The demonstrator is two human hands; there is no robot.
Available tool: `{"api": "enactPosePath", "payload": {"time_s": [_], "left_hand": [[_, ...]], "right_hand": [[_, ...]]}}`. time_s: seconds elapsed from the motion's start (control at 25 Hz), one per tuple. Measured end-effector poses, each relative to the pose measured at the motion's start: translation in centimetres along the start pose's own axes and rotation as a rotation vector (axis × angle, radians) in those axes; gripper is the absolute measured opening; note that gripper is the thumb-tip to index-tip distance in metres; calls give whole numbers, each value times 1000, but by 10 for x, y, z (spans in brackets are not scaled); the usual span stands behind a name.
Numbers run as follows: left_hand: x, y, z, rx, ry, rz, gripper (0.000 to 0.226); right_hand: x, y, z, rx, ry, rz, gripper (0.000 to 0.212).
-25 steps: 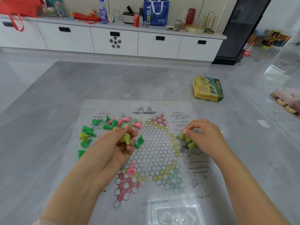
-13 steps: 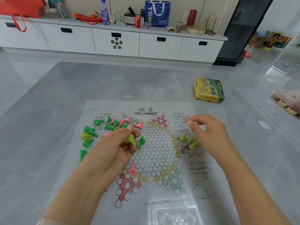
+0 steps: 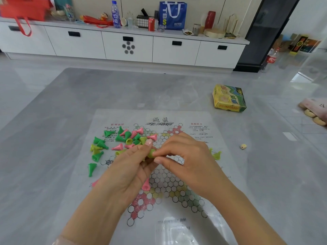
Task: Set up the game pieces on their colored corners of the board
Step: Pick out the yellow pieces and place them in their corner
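A thin plastic game board [image 3: 208,124] printed with hexagonal cells and pink, yellow and green corners lies flat on the grey table. My left hand [image 3: 131,167] holds a yellow-green cone piece [image 3: 151,153] over the board's middle. My right hand [image 3: 187,156] pinches that same piece with thumb and forefinger. Several green, pink and yellow-green pieces [image 3: 127,137] lie tumbled at the board's upper left. A few yellow-green pieces [image 3: 216,155] sit at the right corner, partly hidden by my right hand. One pink piece [image 3: 146,185] stands near the lower pink corner.
A yellow and green game box [image 3: 230,98] lies on the table to the far right. A small die [image 3: 243,146] sits right of the board. A clear plastic bag [image 3: 175,230] rests at the board's near edge. A white cabinet [image 3: 127,46] with clutter stands beyond the table.
My right hand left the yellow-green pieces at the right corner and moved left to my left hand, where it now pinches the piece held there. My left hand stayed roughly in place.
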State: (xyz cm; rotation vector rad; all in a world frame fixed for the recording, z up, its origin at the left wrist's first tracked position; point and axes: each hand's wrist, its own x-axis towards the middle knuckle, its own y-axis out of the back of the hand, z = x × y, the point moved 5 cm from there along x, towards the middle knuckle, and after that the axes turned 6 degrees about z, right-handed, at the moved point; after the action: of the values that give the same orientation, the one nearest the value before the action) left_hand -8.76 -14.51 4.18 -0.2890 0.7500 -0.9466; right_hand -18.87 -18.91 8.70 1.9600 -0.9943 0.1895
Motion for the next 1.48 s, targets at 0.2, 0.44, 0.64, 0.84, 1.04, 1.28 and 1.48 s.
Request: {"api": "enactPosePath", "payload": {"time_s": [0.2, 0.44, 0.64, 0.84, 1.04, 1.28, 1.48], "left_hand": [[3, 9, 1, 261, -37, 86, 19], [0, 13, 10, 298, -107, 130, 25], [3, 15, 9, 261, -88, 142, 15], [5, 15, 9, 256, -76, 124, 12], [7, 15, 10, 243, -77, 139, 15], [7, 16, 12, 240, -82, 143, 16], [7, 16, 12, 246, -86, 135, 15]], "right_hand": [[-1, 42, 32, 90, -352, 215, 7], [-17, 57, 83, -313, -552, 68, 11], [-21, 49, 90, -399, -564, 10, 12], [-22, 49, 92, -394, -591, 8, 11], [-24, 50, 91, -415, -592, -17, 11], [-25, 50, 91, -408, -602, -25, 10], [-26, 51, 92, -415, -604, -24, 10]]}}
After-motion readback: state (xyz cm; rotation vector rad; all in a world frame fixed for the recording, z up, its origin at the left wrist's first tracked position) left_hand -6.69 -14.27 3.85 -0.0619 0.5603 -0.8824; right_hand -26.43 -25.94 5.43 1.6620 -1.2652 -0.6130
